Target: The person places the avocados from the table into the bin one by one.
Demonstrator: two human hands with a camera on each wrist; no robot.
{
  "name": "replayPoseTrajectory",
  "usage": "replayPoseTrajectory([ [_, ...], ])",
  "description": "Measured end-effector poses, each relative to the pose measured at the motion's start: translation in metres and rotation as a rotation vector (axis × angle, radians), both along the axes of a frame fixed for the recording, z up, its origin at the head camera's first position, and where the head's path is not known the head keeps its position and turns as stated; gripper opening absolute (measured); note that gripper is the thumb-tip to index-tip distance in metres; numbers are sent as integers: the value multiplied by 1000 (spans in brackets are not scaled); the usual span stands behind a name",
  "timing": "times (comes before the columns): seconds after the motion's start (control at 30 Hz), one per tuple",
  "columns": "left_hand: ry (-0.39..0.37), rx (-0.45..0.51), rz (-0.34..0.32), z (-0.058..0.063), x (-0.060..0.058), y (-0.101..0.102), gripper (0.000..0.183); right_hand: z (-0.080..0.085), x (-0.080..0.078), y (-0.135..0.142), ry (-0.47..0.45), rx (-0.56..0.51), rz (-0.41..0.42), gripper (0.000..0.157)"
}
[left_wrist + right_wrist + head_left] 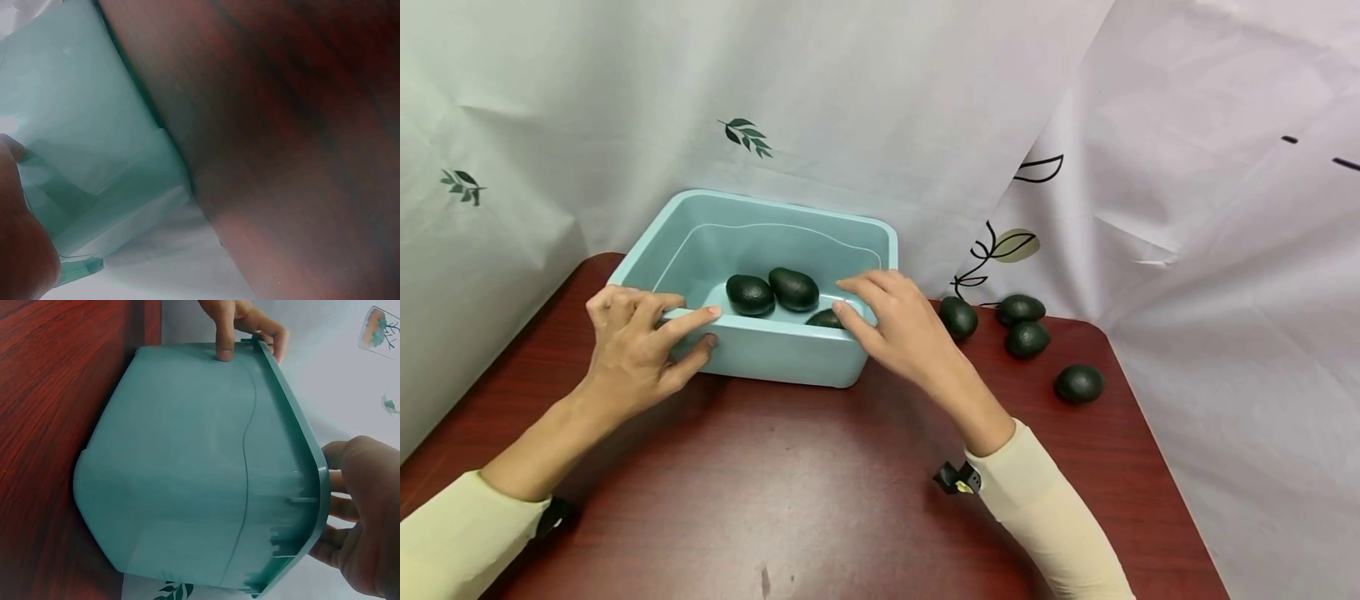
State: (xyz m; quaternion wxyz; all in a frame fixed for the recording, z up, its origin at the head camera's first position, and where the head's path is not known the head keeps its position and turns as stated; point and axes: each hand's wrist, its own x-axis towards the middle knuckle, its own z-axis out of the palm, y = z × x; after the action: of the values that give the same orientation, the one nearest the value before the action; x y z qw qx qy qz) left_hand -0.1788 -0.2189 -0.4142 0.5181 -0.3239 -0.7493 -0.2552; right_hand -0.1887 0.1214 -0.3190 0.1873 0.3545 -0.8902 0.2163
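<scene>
A light blue plastic bin (775,350) stands on the table, its front wall facing me. My left hand (632,342) grips the front-left of its rim, thumb against the outside wall and fingers over the edge; the right wrist view also shows this left hand (234,322). My right hand (902,321) reaches over the front-right corner with fingers loosely bent and nothing visible held in them. Inside the bin lie a dark green avocado (750,296), a second avocado (793,289) and, partly hidden by the front rim, a third avocado (826,318).
Several avocados lie on the table right of the bin, among them one avocado (958,318) close to my right hand and another avocado (1078,384) farthest right. The dark red wooden table (775,483) meets a white patterned curtain (880,100) behind the bin.
</scene>
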Motion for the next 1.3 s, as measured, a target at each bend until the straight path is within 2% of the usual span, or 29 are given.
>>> replayPoseTrajectory([
  [0.37,3,6,13,-1,0,0,26,1,-1,8,60,-75,30,24],
  [0.67,3,6,11,-1,0,1,25,1,-4,20,74,-123,2,24],
  [0.97,5,11,18,-1,0,1,25,1,-5,29,46,-137,-43,27],
  [1.3,1,12,17,1,1,2,26,-2,-8,36,1,-216,-75,25],
])
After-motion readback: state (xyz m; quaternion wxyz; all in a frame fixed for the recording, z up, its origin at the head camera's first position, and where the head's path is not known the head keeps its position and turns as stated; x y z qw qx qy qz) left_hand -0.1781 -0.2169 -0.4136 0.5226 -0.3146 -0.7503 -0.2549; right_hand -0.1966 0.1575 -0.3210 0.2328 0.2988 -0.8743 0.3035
